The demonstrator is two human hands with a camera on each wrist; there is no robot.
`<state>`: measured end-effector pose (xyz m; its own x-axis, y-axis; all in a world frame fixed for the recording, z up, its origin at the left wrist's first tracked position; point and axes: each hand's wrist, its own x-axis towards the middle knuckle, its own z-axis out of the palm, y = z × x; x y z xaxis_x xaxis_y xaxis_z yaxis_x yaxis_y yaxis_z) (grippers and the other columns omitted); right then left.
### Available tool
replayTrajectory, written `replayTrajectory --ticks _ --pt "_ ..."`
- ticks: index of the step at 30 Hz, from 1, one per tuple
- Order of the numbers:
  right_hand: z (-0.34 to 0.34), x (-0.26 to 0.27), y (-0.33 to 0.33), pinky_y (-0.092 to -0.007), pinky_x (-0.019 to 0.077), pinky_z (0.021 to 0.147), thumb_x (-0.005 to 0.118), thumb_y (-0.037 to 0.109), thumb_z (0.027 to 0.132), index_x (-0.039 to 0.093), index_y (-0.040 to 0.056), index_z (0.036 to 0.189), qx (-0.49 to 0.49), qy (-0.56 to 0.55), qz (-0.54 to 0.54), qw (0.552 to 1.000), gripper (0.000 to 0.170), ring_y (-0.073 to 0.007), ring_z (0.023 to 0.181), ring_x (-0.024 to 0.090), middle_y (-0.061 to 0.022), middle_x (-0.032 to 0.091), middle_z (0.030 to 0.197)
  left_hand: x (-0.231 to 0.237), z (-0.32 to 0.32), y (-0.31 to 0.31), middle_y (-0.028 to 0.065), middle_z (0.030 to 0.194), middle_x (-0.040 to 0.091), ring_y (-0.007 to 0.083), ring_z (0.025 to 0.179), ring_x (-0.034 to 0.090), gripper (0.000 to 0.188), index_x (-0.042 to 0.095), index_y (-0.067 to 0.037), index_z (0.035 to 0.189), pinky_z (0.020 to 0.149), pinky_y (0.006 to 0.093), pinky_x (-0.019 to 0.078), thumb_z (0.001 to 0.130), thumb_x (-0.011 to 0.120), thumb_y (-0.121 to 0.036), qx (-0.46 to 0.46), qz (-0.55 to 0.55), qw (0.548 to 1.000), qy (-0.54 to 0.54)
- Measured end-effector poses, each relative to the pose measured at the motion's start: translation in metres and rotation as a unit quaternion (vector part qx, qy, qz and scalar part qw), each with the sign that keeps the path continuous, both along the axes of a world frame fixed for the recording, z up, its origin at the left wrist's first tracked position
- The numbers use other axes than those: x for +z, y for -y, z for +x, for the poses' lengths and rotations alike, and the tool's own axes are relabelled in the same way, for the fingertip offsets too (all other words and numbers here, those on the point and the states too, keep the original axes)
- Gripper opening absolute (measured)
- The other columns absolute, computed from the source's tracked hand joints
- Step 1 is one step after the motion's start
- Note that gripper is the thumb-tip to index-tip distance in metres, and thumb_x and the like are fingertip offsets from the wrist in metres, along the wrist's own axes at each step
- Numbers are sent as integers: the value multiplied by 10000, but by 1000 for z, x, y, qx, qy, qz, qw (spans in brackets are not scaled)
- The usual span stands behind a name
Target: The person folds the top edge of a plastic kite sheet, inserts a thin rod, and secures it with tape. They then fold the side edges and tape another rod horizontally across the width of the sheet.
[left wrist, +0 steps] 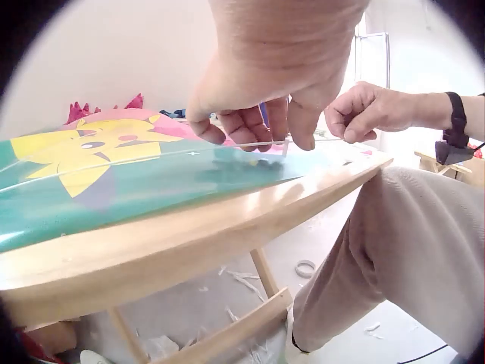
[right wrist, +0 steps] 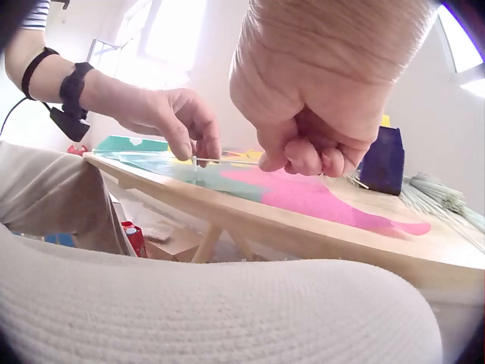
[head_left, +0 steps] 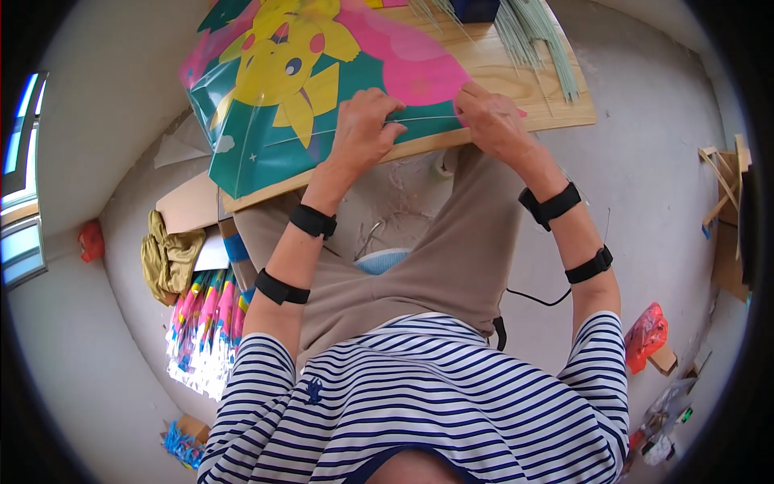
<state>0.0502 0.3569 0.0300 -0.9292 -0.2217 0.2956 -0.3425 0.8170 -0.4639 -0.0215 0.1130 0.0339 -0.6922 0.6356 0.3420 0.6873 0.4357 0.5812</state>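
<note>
A plastic kite sheet [head_left: 347,77] with a yellow cartoon figure on green and pink lies over the wooden table. Along its near side runs a thin pale rod [left wrist: 170,150]. My right hand [head_left: 492,121] pinches the rod near the pink corner, fingers curled tightly. Over the rod, further left, is my left hand [head_left: 363,125]; its thumb and index finger are apart, on either side of the rod, with the other fingers loosely bent. A small whitish piece [left wrist: 286,145] stands on the rod just below these fingertips.
Thin pale green sticks [head_left: 532,36] lie in a bundle at the back right of the tabletop [head_left: 564,113], beside a dark blue box [right wrist: 383,161]. My knees are under the table's front edge. Folded colourful sheets [head_left: 205,323] are stacked low at left, near a mustard cloth [head_left: 169,254].
</note>
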Motion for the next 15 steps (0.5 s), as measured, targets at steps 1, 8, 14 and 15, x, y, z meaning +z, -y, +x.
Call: replayTrajectory --ticks 1,8,14,15 --pt "0 1 1 -480 472 679 567 -40 812 549 37 871 1 -2 2 1000 98 -407 809 602 -147 594 922 -3 0 0 120 837 628 296 817 603 173 701 -28 909 729 389 478 742 742 -47 -2 -15 1000 8" --pt "3 -2 -5 -481 482 694 573 -45 782 549 36 889 -11 2 12 1000 136 -403 822 612 -149 595 928 -14 1 4 88 819 619 305 823 588 114 683 -43 836 714 407 453 737 741 -52 12 -40 999 -15" --pt "4 -6 -21 -473 481 685 569 -39 813 568 34 907 -48 -16 36 998 119 -397 816 614 -150 586 917 -8 5 0 69 825 615 287 850 590 108 665 -80 830 771 403 430 751 739 -77 36 -94 992 -79" --pt "5 -6 -24 -460 482 681 563 -33 836 579 34 910 -52 -11 47 997 102 -389 813 615 -148 585 910 -10 8 1 71 829 616 288 853 591 107 666 -78 831 771 404 431 751 738 -77 40 -80 993 -80"
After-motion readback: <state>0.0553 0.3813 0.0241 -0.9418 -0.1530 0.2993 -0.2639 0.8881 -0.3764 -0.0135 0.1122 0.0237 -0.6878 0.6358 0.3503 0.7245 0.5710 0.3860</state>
